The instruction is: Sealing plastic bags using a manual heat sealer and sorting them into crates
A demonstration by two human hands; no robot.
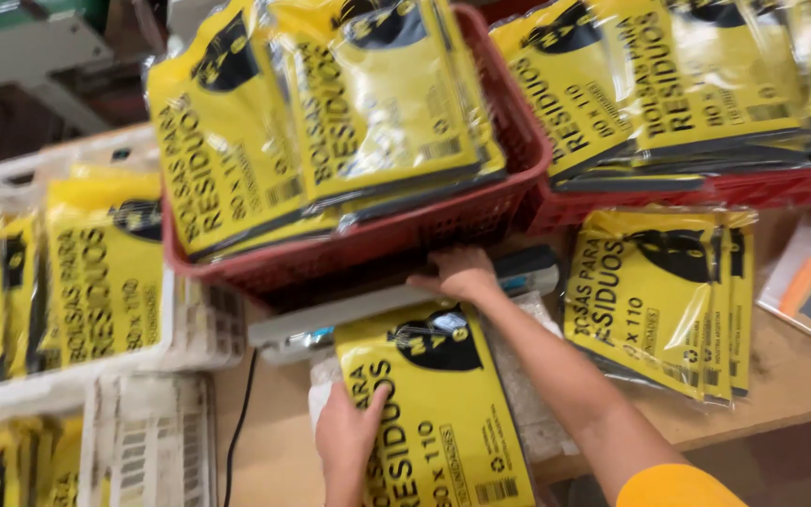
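Note:
A yellow and black plastic packet (438, 404) lies flat in front of me, its far end under a long grey bar of a sealing machine (349, 314). My left hand (349, 437) grips the packet's near left edge, thumb on top. My right hand (462, 272) rests palm down on the bar's far end, just below a red basket (405, 239). That arm wears an orange sleeve.
Two red baskets (706, 192) at the back hold stacks of the same yellow packets. More packets (659, 296) lie on the wooden table at right. White crates (143, 441) with packets stand at left. A black cable (237, 432) runs down the table.

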